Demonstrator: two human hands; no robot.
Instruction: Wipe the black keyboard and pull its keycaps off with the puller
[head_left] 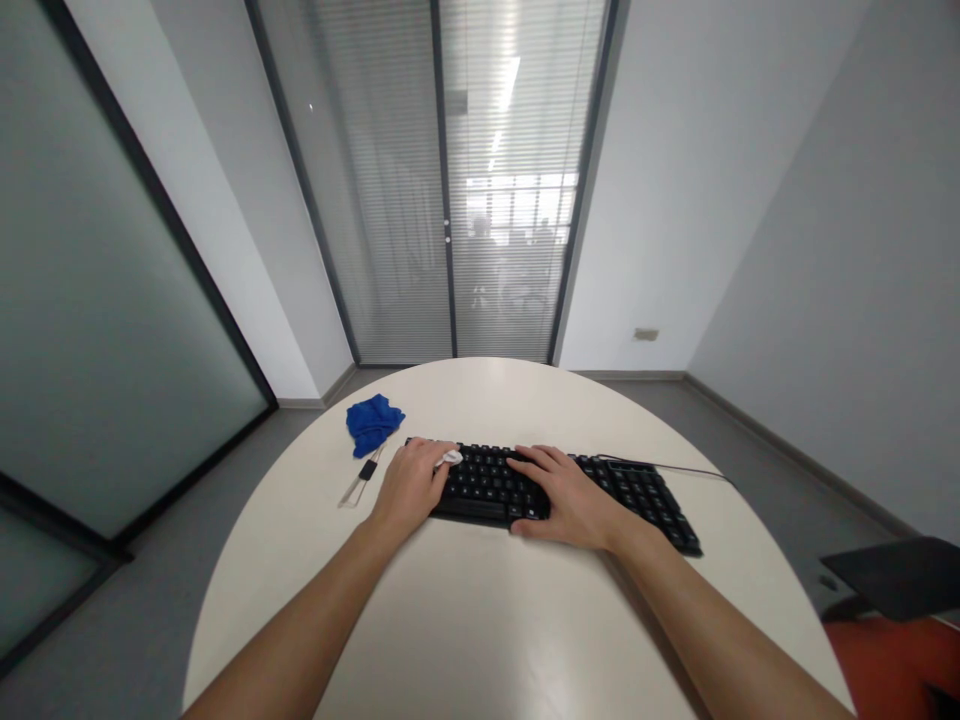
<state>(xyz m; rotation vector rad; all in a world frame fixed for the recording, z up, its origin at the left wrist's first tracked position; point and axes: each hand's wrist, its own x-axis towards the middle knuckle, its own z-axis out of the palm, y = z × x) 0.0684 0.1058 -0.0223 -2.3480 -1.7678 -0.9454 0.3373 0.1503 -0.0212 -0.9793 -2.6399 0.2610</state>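
A black keyboard (480, 490) lies across the pale round table (480, 610). Over its left end is my left hand (411, 482), its fingers closed on a small white wad (450, 457) that looks like cloth or tissue. My right hand (564, 497) rests on the keyboard right of its middle, fingers spread and thumb near the front edge, holding nothing. The number keys (645, 490) show to the right of that hand.
A crumpled blue cloth (373, 424) lies at the table's left back. Beside it is a small black-and-clear object (367, 470). A cable (694, 470) runs off the right edge. A red and black chair (896, 640) stands at the right.
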